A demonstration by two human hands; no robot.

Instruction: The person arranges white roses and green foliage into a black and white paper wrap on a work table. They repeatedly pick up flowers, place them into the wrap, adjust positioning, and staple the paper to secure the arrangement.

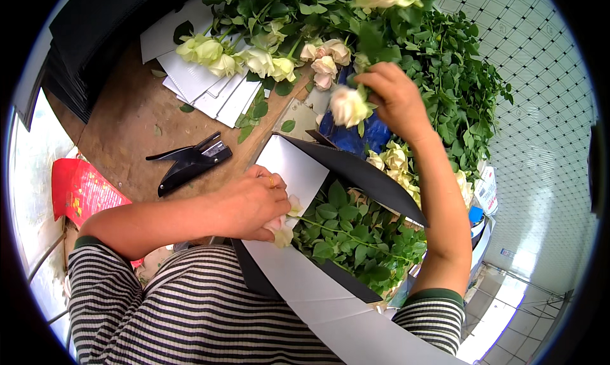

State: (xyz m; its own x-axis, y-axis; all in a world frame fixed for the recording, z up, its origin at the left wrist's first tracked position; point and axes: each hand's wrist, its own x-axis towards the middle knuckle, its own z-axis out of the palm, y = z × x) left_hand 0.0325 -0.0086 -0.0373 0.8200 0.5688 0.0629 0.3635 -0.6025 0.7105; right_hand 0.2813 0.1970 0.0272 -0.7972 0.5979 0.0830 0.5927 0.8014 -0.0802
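Note:
My left hand [260,200], with a ring on one finger, curls round a pale cream-pink rose [283,234] on white-faced, black-backed wrapping card [289,165]. That rose's leafy stem runs right across the card's opening, above dense green rose leaves [343,222]. Up and to the right, my right hand [395,98] is closed on a pale pink rose [348,106], whose bloom hangs just left of the fingers. Where the fingers meet its stem is partly hidden. A long white strip of card [330,301] curves down in front of my striped shirt.
A black stapler [194,162] lies on the brown tabletop [127,136]. Yellowish roses [203,50] rest on white sheets [222,101] at the back. A large heap of leafy stems [451,79] fills the right side. A red packet [86,190] is at the left edge.

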